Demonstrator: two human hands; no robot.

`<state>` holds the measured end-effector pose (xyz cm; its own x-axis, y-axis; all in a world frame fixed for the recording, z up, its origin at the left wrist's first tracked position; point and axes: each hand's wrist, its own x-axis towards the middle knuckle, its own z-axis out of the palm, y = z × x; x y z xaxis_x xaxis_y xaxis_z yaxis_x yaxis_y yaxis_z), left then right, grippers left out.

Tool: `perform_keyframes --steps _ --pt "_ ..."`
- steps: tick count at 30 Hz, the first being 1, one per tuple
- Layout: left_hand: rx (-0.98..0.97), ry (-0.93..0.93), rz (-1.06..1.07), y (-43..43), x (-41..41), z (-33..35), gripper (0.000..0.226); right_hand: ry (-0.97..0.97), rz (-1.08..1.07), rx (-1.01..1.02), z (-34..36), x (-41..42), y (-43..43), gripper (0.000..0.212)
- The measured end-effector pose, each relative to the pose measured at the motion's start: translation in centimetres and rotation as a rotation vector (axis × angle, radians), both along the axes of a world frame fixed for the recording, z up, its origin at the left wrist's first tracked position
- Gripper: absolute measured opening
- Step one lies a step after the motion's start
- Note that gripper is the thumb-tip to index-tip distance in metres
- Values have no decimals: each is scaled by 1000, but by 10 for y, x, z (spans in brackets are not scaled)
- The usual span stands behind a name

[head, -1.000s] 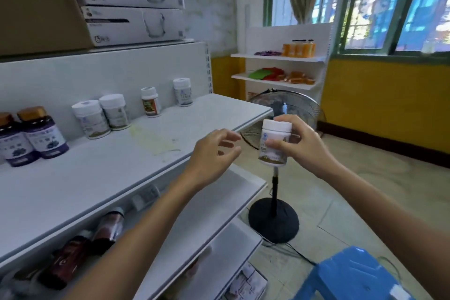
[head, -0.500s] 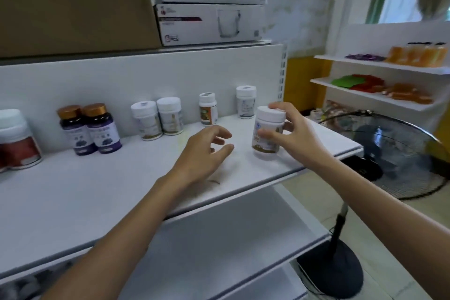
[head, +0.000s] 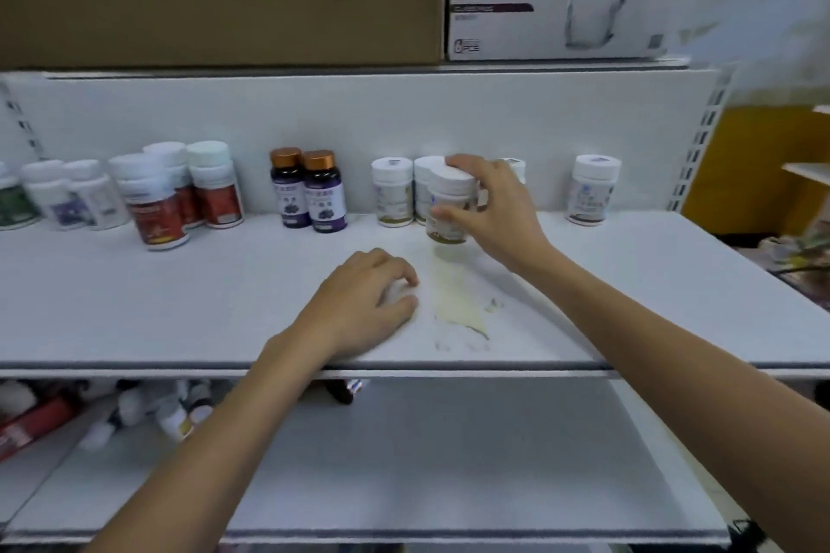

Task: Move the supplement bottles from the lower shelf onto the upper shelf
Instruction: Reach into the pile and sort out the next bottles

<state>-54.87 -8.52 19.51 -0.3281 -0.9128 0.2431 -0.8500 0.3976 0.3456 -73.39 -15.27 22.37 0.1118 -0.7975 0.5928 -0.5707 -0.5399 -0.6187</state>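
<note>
1. Right hand (head: 489, 211) gripped the bottle (head: 449, 211) from 3 o'clock, fingers curled over cap and shoulder, thumb on the label.
2. Bottle stood upright over the upper shelf (head: 179, 305), toward the back. Base at the board or just off it; could not tell.
3. Left hand (head: 364, 310) rested on that shelf at the bottle's 7 o'clock, near the front edge, fingers loosely curled, holding nothing.
4. Handling, as judged: small rigid plastic, light, smooth label likely a little slick. Narrow base, so a nudge could tip it. Best taken round the body below the cap, not by the cap alone.
5. White pair (head: 392, 193) stood just behind at 10 o'clock, close enough to get knocked on set-down. Another bottle behind the right hand was mostly hidden.
6. Purple pair (head: 310, 193) at 9 o'clock and red-label group (head: 157, 202) beyond it. Lone bottle (head: 593, 189) at 3 o'clock, well apart.
7. Yellowish stain (head: 458, 296) on the board at the bottle's 6 o'clock.
8. Lower shelf (head: 449, 462): a heap (head: 170, 413) of bottles lay at its 9 o'clock end, blurred, count unclear. The upper shelf's front edge overhung them.
</note>
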Motion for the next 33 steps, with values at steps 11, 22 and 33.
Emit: perform_keyframes --steps 11,22,33 --pt "-28 61 25 -1 -2 -4 22 195 183 112 -17 32 -18 68" --pt "-39 74 40 0 -2 -3 21 250 110 125 -13 45 -29 81" --pt "-69 94 74 20 -4 8 23 140 158 -40 -1 15 17 71"
